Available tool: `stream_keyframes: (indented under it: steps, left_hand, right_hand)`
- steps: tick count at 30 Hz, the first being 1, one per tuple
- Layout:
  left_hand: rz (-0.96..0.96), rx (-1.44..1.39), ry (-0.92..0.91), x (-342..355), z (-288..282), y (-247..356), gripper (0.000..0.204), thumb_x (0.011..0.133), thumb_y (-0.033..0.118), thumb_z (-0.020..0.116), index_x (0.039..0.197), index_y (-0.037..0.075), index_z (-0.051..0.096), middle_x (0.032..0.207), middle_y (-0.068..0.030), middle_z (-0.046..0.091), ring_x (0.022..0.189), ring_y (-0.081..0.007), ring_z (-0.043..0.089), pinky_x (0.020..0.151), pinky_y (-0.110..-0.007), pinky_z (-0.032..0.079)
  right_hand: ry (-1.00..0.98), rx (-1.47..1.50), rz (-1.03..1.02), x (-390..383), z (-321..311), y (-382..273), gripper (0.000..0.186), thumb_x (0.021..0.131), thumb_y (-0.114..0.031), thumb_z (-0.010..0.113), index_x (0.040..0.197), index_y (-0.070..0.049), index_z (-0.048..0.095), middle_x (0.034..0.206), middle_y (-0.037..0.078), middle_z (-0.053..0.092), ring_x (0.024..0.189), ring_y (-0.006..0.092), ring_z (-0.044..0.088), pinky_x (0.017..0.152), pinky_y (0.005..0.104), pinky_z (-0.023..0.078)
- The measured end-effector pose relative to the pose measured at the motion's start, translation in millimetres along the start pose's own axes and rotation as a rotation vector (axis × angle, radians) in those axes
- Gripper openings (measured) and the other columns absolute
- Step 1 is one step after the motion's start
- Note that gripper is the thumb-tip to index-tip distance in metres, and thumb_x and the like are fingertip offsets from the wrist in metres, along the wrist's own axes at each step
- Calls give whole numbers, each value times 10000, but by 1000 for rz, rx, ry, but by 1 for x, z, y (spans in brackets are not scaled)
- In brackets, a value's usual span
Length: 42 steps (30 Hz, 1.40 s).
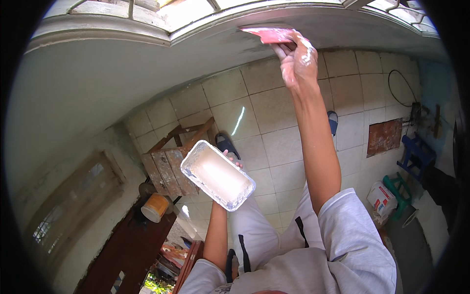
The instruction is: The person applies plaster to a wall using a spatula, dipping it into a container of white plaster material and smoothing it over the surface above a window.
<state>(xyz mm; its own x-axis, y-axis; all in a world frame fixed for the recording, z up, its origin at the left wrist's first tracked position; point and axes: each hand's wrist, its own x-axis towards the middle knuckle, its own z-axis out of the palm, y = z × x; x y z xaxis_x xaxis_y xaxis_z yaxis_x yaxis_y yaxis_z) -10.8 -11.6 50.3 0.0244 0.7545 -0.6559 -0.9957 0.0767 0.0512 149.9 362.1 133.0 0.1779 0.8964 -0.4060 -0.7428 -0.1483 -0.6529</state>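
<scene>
My right hand (299, 63), smeared with white, is raised far out at the end of a stretched arm. Its fingers close round a pink flat putty spreader (274, 35), also streaked with white. The spreader's long edge lies at the grey-white wall (142, 73), just below the window ledge; whether it touches cannot be made out. Lower and to the left, my left hand (234, 159) supports a white rectangular tub (252, 188) from beneath, with only fingertips showing past its far side. Smooth off-white paste (218, 172) lies inside the tub, and dried residue coats its walls.
A paint-spotted wooden stool (169, 169) stands left of my feet, near an orange-and-white bucket (154, 207). At right are a blue stool (416, 156), a green stool (399, 191), a white bag (382, 200) and a reddish-brown board (384, 137) on the tiled floor (279, 112).
</scene>
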Motion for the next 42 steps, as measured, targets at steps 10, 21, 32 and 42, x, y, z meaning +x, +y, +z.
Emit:
stream_keyframes:
  steps: [10, 21, 32, 42]
  left_hand:
    - [29, 50, 41, 3, 19, -4, 667, 983, 480, 509, 1484, 81, 322, 1117, -112, 608, 980, -331, 565, 962, -436, 473]
    - [-14, -5, -33, -1, 20, 2, 723, 970, 556, 486, 1467, 48, 355, 1152, -146, 597, 1052, -363, 561, 1071, -484, 397]
    - [-3, -10, -30, -3, 14, 4, 726, 968, 539, 503, 1482, 53, 336, 1158, -153, 615, 1048, -353, 590, 1104, -480, 378]
    - [7, 6, -27, 2, 33, -3, 657, 991, 492, 479, 1461, 45, 377, 1141, -143, 598, 1049, -345, 576, 1066, -472, 409]
  right_hand:
    - [224, -985, -308, 8, 10, 87, 240, 906, -89, 609, 733, 59, 535, 564, 135, 584, 533, 182, 598, 543, 360, 488]
    - [90, -612, -44, -76, 0, 122, 125, 972, -83, 539, 908, 17, 579, 741, 51, 584, 610, 158, 548, 619, 350, 527]
    - [-78, 16, -59, -19, 16, -8, 93, 937, -15, 542, 946, 74, 568, 1028, 209, 607, 990, 333, 656, 955, 510, 566]
    - [128, -744, -181, 0, 0, 82, 186, 966, -67, 588, 819, 45, 567, 741, 51, 575, 614, 111, 541, 570, 312, 562]
